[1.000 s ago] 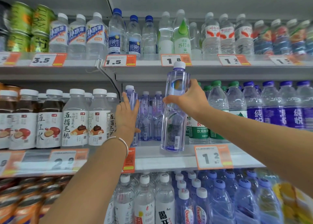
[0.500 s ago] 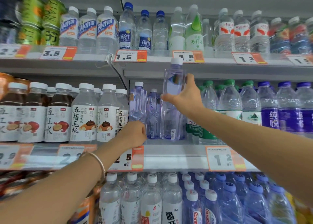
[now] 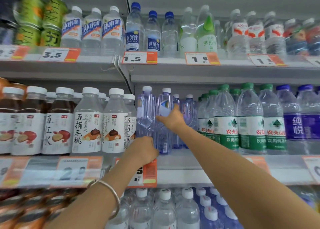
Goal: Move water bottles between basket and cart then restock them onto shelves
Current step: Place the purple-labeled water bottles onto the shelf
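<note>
Far left on the top shelf are stacked green cans (image 3: 34, 19), their lettering too blurred to read. Right of them, white-capped bottles with blue labels (image 3: 91, 27) stand over a 3.5 tag (image 3: 57, 54). Next, blue-capped bottles (image 3: 133, 29) reading 弱碱性 stand above a 1.5 tag (image 3: 139, 58). A green-tipped soda bottle (image 3: 207, 36) reading 苏打 stands above a 1.8 tag (image 3: 201, 59).

On the middle shelf (image 3: 199, 161), dark drinks (image 3: 50, 124) stand at the left. Beside them are pale bottles (image 3: 88, 123) labelled 五指毛桃.

The left hand (image 3: 143, 149), a bracelet (image 3: 112, 194) on its wrist, is curled at the foot of a purple-tinted bottle (image 3: 145, 114). Whether it actually grasps that bottle cannot be told. Below it hangs an orange tag (image 3: 147, 171) showing a 5.

Just to the right, the water bottle (image 3: 164, 138) stands upright near the shelf's front edge, touching its purple-tinted neighbour. It has a white cap, a round blue-and-white logo and a barcode low down. The right hand (image 3: 173, 119) grasps it at mid-height, thumb across the front and fingers round the right side.

Further right are green-capped bottles (image 3: 226, 121) labelled 农夫山 and 饮用, then purple-labelled bottles (image 3: 297, 123) reading 纯悦.

On the shelf below, white-capped clear bottles (image 3: 164, 209) stand left of blue ones (image 3: 211, 215).
</note>
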The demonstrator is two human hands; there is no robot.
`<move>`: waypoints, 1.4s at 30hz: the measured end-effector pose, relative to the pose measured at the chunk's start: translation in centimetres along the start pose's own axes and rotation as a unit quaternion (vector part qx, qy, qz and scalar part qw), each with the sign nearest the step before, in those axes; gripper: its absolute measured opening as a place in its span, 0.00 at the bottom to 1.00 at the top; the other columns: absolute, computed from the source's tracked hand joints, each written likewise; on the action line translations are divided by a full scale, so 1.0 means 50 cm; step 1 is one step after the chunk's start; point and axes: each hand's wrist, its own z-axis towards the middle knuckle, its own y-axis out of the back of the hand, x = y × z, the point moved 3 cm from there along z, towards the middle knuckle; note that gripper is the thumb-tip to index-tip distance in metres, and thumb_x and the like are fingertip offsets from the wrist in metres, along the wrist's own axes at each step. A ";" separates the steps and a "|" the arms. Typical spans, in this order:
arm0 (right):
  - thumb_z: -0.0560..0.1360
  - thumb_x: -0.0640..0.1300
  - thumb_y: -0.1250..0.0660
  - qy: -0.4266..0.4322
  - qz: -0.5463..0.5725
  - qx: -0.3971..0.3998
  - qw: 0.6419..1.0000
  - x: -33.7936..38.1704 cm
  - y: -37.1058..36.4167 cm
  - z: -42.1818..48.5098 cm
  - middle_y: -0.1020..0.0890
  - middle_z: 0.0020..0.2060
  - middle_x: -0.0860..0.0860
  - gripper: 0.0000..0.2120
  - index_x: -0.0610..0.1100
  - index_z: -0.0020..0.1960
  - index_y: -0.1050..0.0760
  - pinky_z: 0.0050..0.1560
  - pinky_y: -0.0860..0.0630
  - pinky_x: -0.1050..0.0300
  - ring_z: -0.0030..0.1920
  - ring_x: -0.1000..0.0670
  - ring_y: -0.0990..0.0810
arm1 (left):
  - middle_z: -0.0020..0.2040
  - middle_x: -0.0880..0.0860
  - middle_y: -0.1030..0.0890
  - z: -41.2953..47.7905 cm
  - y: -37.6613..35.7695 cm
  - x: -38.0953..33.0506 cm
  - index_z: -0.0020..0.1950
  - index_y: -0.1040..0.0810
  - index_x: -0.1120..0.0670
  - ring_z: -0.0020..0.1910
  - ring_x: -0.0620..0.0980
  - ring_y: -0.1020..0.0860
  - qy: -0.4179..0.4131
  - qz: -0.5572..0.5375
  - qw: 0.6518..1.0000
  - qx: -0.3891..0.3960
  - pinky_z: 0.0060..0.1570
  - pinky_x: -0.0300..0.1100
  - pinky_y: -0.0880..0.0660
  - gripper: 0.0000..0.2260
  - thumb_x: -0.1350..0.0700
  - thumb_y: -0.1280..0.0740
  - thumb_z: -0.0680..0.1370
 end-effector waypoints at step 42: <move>0.75 0.48 0.32 0.054 -0.218 -0.014 0.974 -0.002 0.100 -0.154 0.26 0.59 0.40 0.27 0.40 0.69 0.38 0.54 0.23 0.42 0.55 0.39 0.24 | 0.43 0.56 0.21 -0.083 0.043 -0.077 0.52 0.24 0.57 0.43 0.56 0.23 0.019 0.188 0.962 -0.196 0.38 0.48 0.27 0.05 0.64 0.35 0.78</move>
